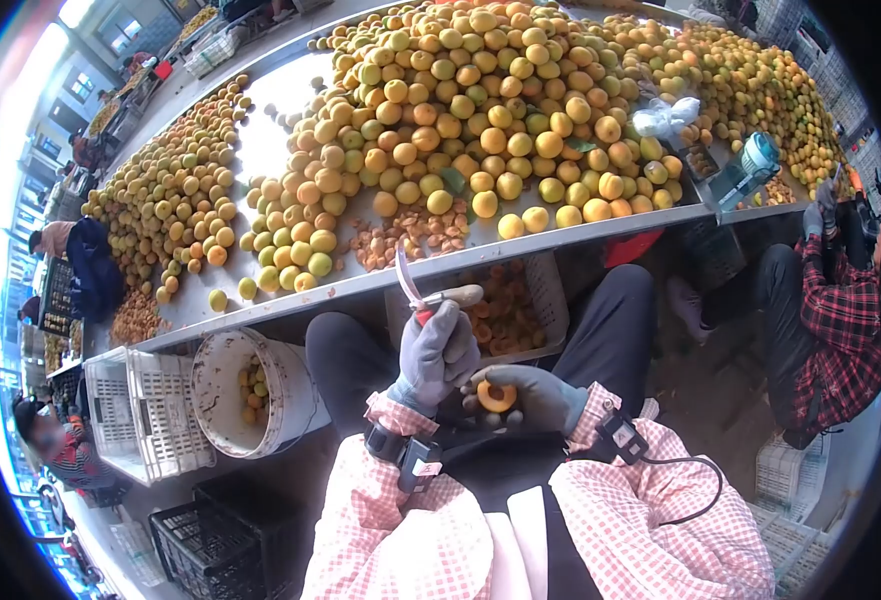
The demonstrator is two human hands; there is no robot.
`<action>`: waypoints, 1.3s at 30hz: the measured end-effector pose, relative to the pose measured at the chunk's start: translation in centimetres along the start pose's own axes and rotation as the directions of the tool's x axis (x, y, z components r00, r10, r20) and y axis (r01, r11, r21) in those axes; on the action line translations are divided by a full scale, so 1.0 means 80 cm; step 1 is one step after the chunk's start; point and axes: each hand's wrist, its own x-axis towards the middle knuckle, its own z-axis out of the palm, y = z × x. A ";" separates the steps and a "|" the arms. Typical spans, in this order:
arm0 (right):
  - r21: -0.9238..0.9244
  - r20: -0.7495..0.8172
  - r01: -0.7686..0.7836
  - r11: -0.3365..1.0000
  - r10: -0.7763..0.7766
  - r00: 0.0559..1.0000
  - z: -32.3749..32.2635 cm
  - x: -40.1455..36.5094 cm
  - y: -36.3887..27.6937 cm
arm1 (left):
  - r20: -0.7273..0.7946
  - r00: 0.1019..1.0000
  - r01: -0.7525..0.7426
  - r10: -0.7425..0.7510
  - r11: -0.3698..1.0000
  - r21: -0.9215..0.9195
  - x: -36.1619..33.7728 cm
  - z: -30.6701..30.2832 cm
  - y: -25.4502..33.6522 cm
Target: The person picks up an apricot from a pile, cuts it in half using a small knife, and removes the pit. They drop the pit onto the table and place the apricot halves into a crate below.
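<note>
My left hand [437,350], in a grey glove, is closed around the red handle of a small curved knife [408,276]. Its blade points up toward the table edge, and the thumb lies out to the right. Lower and to the right, my gloved right hand [532,398] holds a cut apricot half [497,388], its hollow facing up. Behind both hands, between my knees, a light crate [554,302] contains orange apricot halves. Brown apricot pits [410,238] lie near the front edge of the metal table [520,243], before a large heap of whole apricots [480,90].
At left stand a white bucket [290,390] with some fruit and white plastic crates [150,415]. A black crate [205,545] sits below them. A bottle [750,165] and a plastic bag [666,117] are on the table. A person in a plaid shirt [840,320] sits to the right.
</note>
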 end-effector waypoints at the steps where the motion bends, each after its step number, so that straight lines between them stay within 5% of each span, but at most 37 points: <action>1: 0.002 0.003 -0.005 1.000 0.005 1.000 0.008 -0.003 0.003 | 0.074 0.997 0.013 -0.006 0.995 -0.102 -0.003 0.000 -0.002; 10: -0.105 -0.098 0.128 0.986 -0.139 0.985 0.032 -0.006 0.043 | 0.331 0.944 0.072 0.003 0.975 -0.212 -0.015 -0.004 -0.007; 12: -0.277 -0.121 0.242 0.930 -0.284 0.951 0.037 -0.010 0.036 | 0.075 0.987 -0.133 0.145 0.980 -0.146 -0.017 0.011 -0.013; 14: -0.572 -0.096 0.374 0.730 -0.512 0.854 0.021 -0.004 0.038 | -0.056 0.990 -0.138 0.131 0.980 -0.140 -0.017 0.015 -0.011; 15: -0.572 -0.096 0.376 0.729 -0.515 0.852 0.022 -0.007 0.036 | -0.185 0.976 -0.144 0.118 0.981 -0.134 -0.015 0.017 -0.011; 17: -0.750 -0.159 0.224 0.622 -0.499 0.852 0.027 -0.014 0.031 | -0.206 0.971 -0.149 0.118 0.979 -0.142 -0.016 0.011 -0.014; 21: -0.466 -0.317 0.128 0.875 -0.301 0.899 0.039 -0.013 0.035 | -0.271 0.959 -0.119 0.085 0.986 -0.113 -0.018 0.012 -0.016; 23: -0.721 -0.247 0.210 0.660 -0.528 0.813 0.032 -0.006 0.045 | -0.315 0.945 -0.122 0.085 0.987 -0.099 -0.016 0.017 -0.022; 24: -0.721 -0.246 0.211 0.660 -0.528 0.813 0.032 -0.009 0.041 | -0.427 0.900 -0.151 0.085 0.981 -0.124 -0.013 0.021 -0.026; 25: -0.985 -0.029 0.104 0.138 -0.723 0.691 0.034 -0.015 0.033 | -0.533 0.843 -0.182 0.079 0.973 -0.143 -0.011 0.024 -0.029; 26: -0.905 0.274 -0.104 -0.413 -0.751 0.601 0.036 -0.019 0.026 | -0.533 0.842 -0.181 0.079 0.973 -0.141 -0.010 0.027 -0.031; 27: -0.905 0.273 -0.104 -0.411 -0.753 0.599 0.039 -0.019 0.024 | -0.588 0.806 -0.194 0.065 0.968 -0.158 -0.009 0.031 -0.033; 29: -0.973 -0.062 0.106 0.207 -0.670 0.739 0.044 -0.020 0.020 | -0.640 0.766 -0.212 0.051 0.961 -0.177 -0.011 0.031 -0.030; 31: -0.627 -0.249 0.148 0.765 -0.377 0.892 0.047 -0.021 0.020 | -0.397 0.918 -0.097 0.017 0.978 -0.183 -0.021 0.020 -0.019; 32: -0.341 -0.257 0.101 0.935 -0.195 0.947 0.047 -0.022 0.020 | -0.377 0.926 -0.107 0.036 0.980 -0.169 -0.020 0.019 -0.016; 33: -0.343 -0.258 0.101 0.934 -0.197 0.946 0.045 -0.023 0.020 | -0.375 0.926 -0.108 0.037 0.979 -0.171 -0.020 0.017 -0.014; 35: -0.030 -0.020 0.139 0.990 -0.140 0.990 0.038 -0.025 0.025 | -0.156 0.987 -0.075 0.043 0.975 -0.208 -0.024 0.012 -0.010; 39: -0.142 -0.056 0.180 0.973 -0.189 0.980 0.036 -0.026 0.039 | 0.066 0.990 -0.105 0.125 0.962 -0.251 -0.031 0.011 -0.007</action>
